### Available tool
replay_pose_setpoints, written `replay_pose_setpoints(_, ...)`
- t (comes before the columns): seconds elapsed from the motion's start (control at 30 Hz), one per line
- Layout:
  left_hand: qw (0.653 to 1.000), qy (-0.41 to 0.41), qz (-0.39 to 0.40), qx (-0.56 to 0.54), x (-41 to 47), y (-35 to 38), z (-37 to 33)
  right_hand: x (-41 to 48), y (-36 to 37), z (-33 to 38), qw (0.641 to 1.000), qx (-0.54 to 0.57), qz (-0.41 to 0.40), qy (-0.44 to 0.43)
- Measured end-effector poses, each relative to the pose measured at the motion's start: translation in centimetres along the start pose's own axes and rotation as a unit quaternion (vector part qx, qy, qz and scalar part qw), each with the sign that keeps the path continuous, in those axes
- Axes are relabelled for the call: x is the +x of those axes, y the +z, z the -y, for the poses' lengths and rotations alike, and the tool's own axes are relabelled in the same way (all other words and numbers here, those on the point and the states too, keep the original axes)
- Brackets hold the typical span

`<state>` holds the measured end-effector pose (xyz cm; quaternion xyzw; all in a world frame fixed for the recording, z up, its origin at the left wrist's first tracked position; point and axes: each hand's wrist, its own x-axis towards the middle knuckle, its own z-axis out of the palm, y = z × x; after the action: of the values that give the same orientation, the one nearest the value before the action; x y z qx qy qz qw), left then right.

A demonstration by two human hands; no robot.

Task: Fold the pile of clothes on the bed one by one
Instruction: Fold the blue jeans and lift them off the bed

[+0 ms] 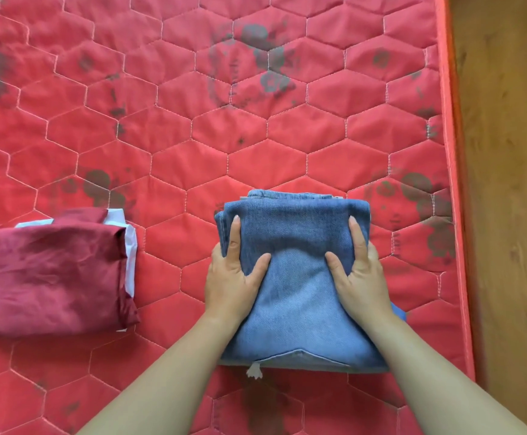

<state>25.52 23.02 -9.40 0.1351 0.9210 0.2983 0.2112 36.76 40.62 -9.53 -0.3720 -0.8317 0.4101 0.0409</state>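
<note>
Nearest me lie the jeans, folded into a thick blue block close to the bed's right edge. Each hand clamps one side of it: left hand and right hand, thumb and forefinger on top, the other fingers wrapped round the sides. I judge this piece all but finished. Well apart, toward the bed's left, sits a folded maroon garment with white showing, already done. No unfolded pile shows, so what remains I cannot tell. Beyond the jeans the bed offers broad room; on the right it drops to the wooden floor, so I would keep clear of that edge
</note>
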Motion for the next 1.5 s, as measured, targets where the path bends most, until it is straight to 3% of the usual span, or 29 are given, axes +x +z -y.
replay_pose_setpoints(0.3,0.997,-0.047,0.056,-0.033,1.1,-0.3,0.6,0.3,-0.4,0.2,0.998,0.001,0.04,0.044)
replay_pose_setpoints(0.9,0.991,-0.047,0.043,-0.119,-2.2,-2.5,0.0,-2.7,-2.9,2.2,0.99,0.093,0.073,0.076)
replay_pose_setpoints(1.27,0.988,-0.075,-0.051,-0.127,-21.0,-24.1,-5.6,-17.8,-12.2,21.0,0.985,0.113,0.131,-0.022)
replay_pose_setpoints(1.5,0.962,-0.115,-0.176,-0.175,-33.9,-36.1,-2.3,-28.4,-11.2,32.8,0.965,0.108,0.19,-0.146)
